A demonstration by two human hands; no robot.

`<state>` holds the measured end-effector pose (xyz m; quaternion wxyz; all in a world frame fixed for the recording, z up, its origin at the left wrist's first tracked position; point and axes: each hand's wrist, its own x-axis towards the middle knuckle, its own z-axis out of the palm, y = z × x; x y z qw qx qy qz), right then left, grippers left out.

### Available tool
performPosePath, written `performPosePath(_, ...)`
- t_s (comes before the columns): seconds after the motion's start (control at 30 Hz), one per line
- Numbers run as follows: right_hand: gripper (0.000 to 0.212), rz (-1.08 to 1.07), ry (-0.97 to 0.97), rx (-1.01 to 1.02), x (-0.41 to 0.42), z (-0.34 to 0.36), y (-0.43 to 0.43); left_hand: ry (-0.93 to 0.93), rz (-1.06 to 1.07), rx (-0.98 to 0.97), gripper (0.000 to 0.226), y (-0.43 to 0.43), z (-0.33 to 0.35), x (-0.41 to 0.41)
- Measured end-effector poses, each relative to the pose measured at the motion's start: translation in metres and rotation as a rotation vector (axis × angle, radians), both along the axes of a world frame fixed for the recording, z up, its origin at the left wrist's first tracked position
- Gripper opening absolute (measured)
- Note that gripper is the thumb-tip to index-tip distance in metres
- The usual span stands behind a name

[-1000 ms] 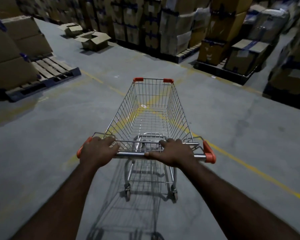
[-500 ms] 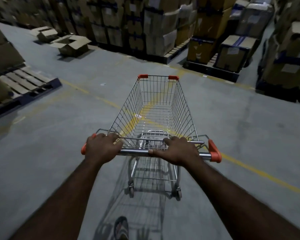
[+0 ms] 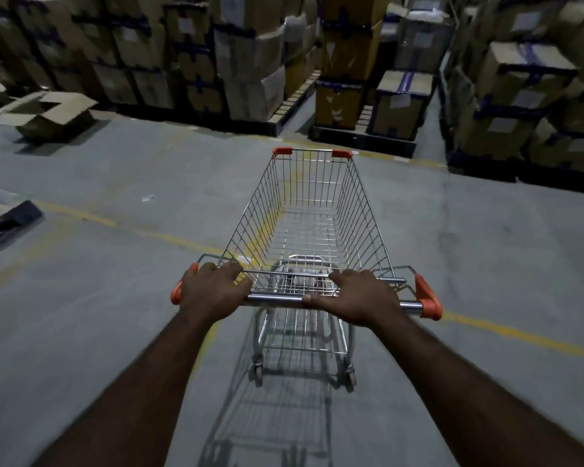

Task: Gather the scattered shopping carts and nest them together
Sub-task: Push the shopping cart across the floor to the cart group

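A silver wire shopping cart [image 3: 312, 210] with orange corner caps stands on the grey floor right in front of me, its basket empty. My left hand [image 3: 213, 291] grips the left end of the chrome handle bar [image 3: 277, 301]. My right hand [image 3: 361, 298] grips the bar right of the middle, thumb lying along it. The cart's rear wheels show below the handle. No other cart is in view.
Stacks of cardboard boxes on pallets [image 3: 196, 62] line the far side, with a narrow aisle [image 3: 297, 109] between them. More stacked boxes [image 3: 526, 96] stand at the right. An open box [image 3: 48, 112] lies on the floor at left, a pallet corner [image 3: 11, 220] further left. Yellow floor lines [image 3: 520, 335] cross.
The cart and I have rolled forward and turned right; the box stacks ahead are nearer and the left pallet has slid almost out of view. Both hands keep their grip.
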<state>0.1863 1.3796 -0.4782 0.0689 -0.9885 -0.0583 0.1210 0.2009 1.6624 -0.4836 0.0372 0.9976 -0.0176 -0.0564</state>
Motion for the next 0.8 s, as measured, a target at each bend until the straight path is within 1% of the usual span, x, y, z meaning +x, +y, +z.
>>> performPosePath(0.1,0.125,-0.021,-0.016,-0.006,0.041,0.002,0.012,0.000,-0.026,0.001,0.071,0.013,-0.003,0.056)
performPosePath(0.2,0.122,-0.043,-0.039,-0.012,0.093,0.000,0.020,-0.002,-0.073,0.026,0.078,0.020,-0.006,0.119)
performPosePath(0.23,0.122,-0.054,-0.044,-0.011,0.113,-0.001,0.020,0.003,-0.078,0.030,0.077,0.021,-0.007,0.141)
performPosePath(0.4,0.122,-0.064,-0.063,-0.019,0.220,-0.002,0.010,0.013,-0.088,0.027,0.071,0.008,-0.003,0.249)
performPosePath(0.5,0.122,-0.079,-0.039,0.005,0.280,0.000,-0.003,0.008,-0.078,0.008,0.058,-0.004,0.001,0.303)
performPosePath(0.6,0.125,-0.070,-0.012,0.010,0.337,0.002,-0.015,0.023,-0.094,0.024,0.064,-0.016,0.003,0.354)
performPosePath(0.73,0.127,-0.059,-0.012,0.011,0.400,0.002,-0.025,0.006,-0.079,0.020,0.061,-0.027,0.003,0.416)
performPosePath(0.8,0.127,-0.056,-0.024,0.003,0.431,0.002,-0.028,0.000,-0.076,0.028,0.064,-0.029,0.001,0.448)
